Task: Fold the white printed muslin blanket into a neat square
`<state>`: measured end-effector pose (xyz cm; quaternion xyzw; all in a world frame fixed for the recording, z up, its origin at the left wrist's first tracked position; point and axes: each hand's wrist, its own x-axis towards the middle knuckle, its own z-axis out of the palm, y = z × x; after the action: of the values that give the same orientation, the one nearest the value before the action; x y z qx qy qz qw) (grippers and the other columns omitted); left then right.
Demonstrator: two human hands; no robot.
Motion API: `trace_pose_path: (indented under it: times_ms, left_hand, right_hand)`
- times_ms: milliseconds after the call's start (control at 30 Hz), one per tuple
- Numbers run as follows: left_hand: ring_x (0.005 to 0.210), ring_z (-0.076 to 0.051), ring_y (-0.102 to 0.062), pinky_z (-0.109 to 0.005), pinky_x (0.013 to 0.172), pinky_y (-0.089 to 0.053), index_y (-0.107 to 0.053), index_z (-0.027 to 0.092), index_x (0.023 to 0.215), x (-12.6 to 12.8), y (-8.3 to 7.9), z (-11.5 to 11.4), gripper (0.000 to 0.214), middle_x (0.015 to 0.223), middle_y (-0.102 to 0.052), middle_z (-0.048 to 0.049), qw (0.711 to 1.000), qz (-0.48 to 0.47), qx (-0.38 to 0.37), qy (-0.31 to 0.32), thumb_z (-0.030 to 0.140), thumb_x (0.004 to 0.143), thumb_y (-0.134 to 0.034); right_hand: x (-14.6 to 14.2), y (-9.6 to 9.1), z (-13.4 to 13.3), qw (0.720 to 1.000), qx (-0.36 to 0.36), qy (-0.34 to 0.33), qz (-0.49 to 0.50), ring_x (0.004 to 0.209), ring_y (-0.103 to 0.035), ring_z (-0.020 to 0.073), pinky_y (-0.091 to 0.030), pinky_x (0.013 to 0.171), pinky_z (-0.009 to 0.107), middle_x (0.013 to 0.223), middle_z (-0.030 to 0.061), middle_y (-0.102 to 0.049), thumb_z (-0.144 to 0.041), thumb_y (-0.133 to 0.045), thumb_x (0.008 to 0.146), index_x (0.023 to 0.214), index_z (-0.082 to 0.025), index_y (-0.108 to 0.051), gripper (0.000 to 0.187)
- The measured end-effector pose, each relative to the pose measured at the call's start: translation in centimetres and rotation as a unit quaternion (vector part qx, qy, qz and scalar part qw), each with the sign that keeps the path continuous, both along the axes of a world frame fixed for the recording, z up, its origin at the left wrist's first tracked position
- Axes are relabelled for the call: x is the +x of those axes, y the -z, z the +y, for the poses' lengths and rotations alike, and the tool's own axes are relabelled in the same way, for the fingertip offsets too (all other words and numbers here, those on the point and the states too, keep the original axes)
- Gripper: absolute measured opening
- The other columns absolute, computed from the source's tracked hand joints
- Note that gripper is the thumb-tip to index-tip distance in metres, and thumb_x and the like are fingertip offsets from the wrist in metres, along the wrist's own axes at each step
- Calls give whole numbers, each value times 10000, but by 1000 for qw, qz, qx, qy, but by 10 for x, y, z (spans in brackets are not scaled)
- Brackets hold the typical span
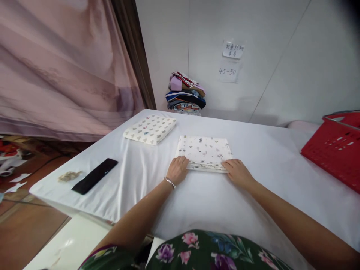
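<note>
A white folded cloth (204, 149) with small scattered prints lies flat in front of me, its stacked layers showing along the near edge. At its near left corner, my left hand (177, 171), with a bracelet at the wrist, is closed on the edge. My right hand (238, 172) pinches the near right corner, thumb and fingers closed around the layers. Some fingertips of both hands are hidden by the cloth or by the hands. Farther back to the left lies a second folded cloth (150, 129), cream with grey cloud-like shapes, touched by neither hand.
A white-covered table (208, 202) carries everything. On its left are a black flat object (95, 176) and a small beige bundle (69, 176). A red basket (334, 150) stands at the right. Stacked fabrics (185, 93) sit by the wall; a pink curtain (64, 67) hangs left.
</note>
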<state>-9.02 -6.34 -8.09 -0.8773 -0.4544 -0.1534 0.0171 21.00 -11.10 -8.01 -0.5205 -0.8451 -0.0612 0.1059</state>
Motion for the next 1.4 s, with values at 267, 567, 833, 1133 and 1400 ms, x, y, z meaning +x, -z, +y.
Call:
trace_pose_path:
  times_ms: [267,567,833,1133,1400]
  left_hand:
    - [914,-204,-533,-351,796,-420,-588,193,989,-2,-10,3,251,977,-589,-63,994,-98,-39,33,371,815,-554]
    - [860,-162,-551,-293,784,-431,-653,188,901,41,-7,18,208,893,-620,-44,986,-135,-70,72,297,873,-478]
    - [841,-156,-542,-293,790,-421,-667,201,873,42,0,11,155,862,-609,-29,983,-156,-87,38,267,833,-533]
    - [827,-173,-512,-321,750,-392,-615,182,789,51,-2,9,159,851,-582,-41,991,-121,-60,4,202,848,-468]
    - [856,-181,-482,-330,771,-378,-542,172,842,46,0,6,191,900,-563,-57,992,-101,-6,78,199,901,-362]
  right_hand:
    - [-7,-13,-7,996,-35,21,82,1019,-503,224,-321,943,395,1101,73,-573,-227,-473,769,1077,-206,-582,327]
    - [-62,-28,27,983,-64,23,169,816,-541,169,-393,763,299,838,45,-621,-217,-401,855,806,-189,-648,253]
    - [-67,6,27,954,-72,76,281,870,-521,177,-399,800,305,860,40,-589,-291,-515,813,830,-206,-655,165]
    - [-75,5,24,953,-43,106,282,836,-514,187,-398,774,315,805,34,-575,-240,-485,816,748,-216,-624,157]
    - [-66,7,19,955,1,10,295,831,-504,186,-407,762,329,854,61,-561,-186,-395,866,781,-198,-589,212]
